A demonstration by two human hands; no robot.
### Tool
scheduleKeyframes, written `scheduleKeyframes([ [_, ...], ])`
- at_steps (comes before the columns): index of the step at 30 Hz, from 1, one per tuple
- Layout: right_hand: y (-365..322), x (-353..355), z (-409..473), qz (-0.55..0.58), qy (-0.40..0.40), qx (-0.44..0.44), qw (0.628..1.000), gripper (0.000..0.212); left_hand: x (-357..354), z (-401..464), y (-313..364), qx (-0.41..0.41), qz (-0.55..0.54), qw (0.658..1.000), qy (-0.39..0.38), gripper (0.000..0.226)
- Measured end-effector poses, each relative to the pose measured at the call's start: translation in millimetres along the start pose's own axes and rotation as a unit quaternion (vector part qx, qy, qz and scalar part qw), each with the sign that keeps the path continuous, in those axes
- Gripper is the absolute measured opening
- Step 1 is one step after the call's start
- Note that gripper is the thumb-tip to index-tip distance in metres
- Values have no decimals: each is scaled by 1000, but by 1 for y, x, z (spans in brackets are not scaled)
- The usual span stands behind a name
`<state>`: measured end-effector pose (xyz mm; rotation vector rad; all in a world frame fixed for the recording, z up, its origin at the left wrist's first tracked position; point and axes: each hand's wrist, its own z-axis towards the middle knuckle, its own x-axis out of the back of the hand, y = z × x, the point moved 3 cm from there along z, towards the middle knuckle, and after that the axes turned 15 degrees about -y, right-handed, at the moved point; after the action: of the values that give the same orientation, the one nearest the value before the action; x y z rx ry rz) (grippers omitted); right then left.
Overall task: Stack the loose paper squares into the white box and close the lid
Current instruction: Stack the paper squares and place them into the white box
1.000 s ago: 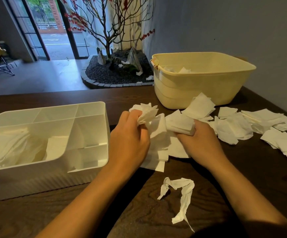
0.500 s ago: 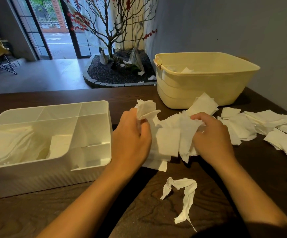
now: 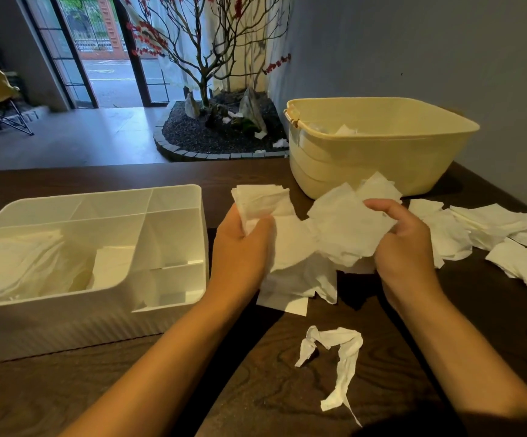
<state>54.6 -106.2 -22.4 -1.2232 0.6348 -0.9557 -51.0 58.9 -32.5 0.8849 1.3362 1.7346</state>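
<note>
A white box (image 3: 174, 313) with several compartments stands on the left of the dark table, its big left compartment holding white paper (image 3: 26, 263). My left hand (image 3: 243, 250) grips a small bunch of paper squares (image 3: 263, 201) just right of the box. My right hand (image 3: 404, 247) grips a larger bunch of squares (image 3: 347, 234) lifted off the table between the two hands. More loose squares (image 3: 482, 225) lie scattered to the right. No lid is visible.
A cream plastic tub (image 3: 378, 159) stands behind the hands at the back right, with some paper inside. A twisted strip of paper (image 3: 338, 357) lies on the table (image 3: 256, 389) near the front. A grey wall runs along the right side.
My right hand has lifted its bunch of squares and spread it. My left hand's bunch has flattened out from a crumpled wad. Both hands stay in about the same place.
</note>
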Motion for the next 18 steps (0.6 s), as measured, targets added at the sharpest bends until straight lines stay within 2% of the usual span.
scheduleKeyframes([
  [2, -2, -1, 1, -15, -24, 17, 999, 41, 2, 2, -5, 25, 35, 999, -10, 33],
  [4, -3, -4, 0, -24, -50, 20, 998, 32, 3, 3, -6, 27, 102, 994, -5, 53],
  [6, 3, -5, 2, -43, -61, -7, 997, 31, 2, 2, -5, -14, 169, 986, -1, 81],
  [8, 7, -5, 4, -49, -68, -60, 995, 29, 1, 1, -1, -74, 235, 969, -12, 88],
  [12, 10, -7, 3, -1, -121, -128, 984, 24, -1, 2, 1, -144, 303, 941, -45, 66],
  [15, 8, -10, 1, 38, -166, -153, 974, 29, -1, 1, -1, -144, 319, 935, -57, 42],
  [18, 9, -11, 0, 42, -200, -163, 965, 37, -5, -1, 1, -149, 320, 931, -93, 35],
])
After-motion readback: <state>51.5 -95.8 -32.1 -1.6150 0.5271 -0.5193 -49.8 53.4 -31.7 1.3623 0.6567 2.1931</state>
